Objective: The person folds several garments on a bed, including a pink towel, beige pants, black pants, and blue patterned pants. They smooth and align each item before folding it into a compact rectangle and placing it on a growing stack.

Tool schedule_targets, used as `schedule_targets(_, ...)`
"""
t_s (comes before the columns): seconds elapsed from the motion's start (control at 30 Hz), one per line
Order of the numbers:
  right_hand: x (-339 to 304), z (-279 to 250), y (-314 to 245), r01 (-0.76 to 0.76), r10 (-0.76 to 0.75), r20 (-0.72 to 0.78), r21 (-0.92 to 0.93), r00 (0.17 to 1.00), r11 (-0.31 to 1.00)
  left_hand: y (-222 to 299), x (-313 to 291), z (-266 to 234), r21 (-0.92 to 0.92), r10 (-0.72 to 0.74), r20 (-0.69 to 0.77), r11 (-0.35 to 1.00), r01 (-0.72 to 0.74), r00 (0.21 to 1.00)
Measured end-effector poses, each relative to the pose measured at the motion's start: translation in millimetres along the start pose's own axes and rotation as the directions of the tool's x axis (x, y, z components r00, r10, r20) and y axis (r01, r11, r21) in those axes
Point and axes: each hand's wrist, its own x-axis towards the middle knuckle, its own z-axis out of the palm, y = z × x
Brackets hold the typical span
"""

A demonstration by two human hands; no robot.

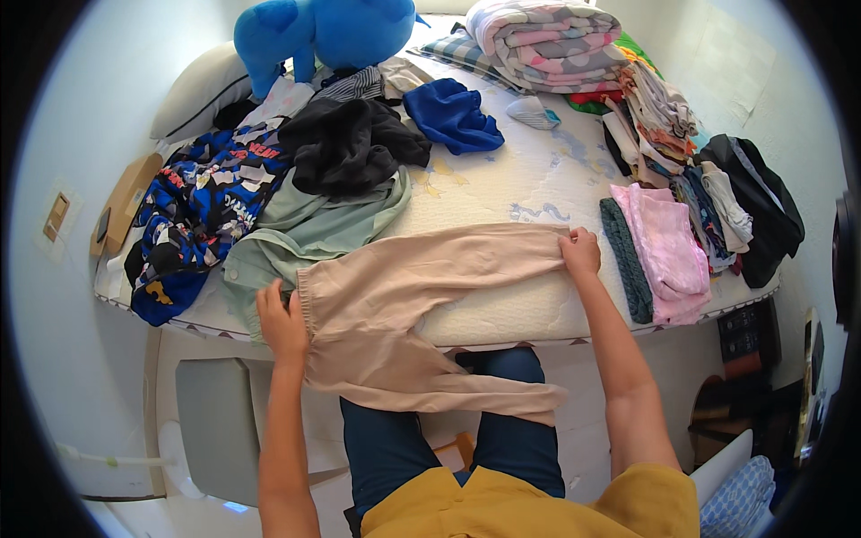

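Observation:
A pair of beige pants with a gathered waistband and cuffs is spread sideways over the front edge of the bed. Its far leg lies straight along the mattress, while the near leg drapes across my thighs. My right hand pinches the cuff of the far leg. At the waistband is my left hand, its thumb against the elastic and its fingers apart from the thumb. Beyond that hand lies a pale green shirt, partly under the pants.
Left on the mattress are a patterned garment, black clothing and a blue garment. Folded pink clothes and other stacks stand right. A rolled quilt and blue plush toy sit behind. A grey stool stands lower left.

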Motion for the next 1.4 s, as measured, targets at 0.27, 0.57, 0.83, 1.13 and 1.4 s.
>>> schedule_targets(0.27, 16, -5, 4, 0.136, -0.125, -0.061, 0.227, 0.99, 0.964, 0, 50, 24, 0.052, -0.231, 0.25, 0.973, 0.225, 0.94)
schedule_targets(0.57, 10, -33, 13, 0.184, -0.187, -0.05, 0.537, 0.981, 0.823, 14, 30, 45, 0.112, 0.145, 0.212, 0.979, -0.171, 0.967)
schedule_targets(0.83, -4, -47, 29, -0.002, -0.129, 0.125, 0.725, 0.984, 0.689, -130, 139, 42, 0.281, 0.106, 0.476, 0.922, -0.265, 0.873)
schedule_targets(1.13, -52, -40, 55, -0.083, -0.104, 0.212, 0.72, 0.972, 0.689, -6, 97, 28, 0.086, 0.72, 0.52, 0.491, -0.867, 0.46)
schedule_targets(1.4, -70, -20, 44, 0.201, -0.198, -0.059, 0.486, 0.979, 0.85, -48, 148, 50, 0.308, 0.211, 0.545, 0.85, -0.428, 0.811)
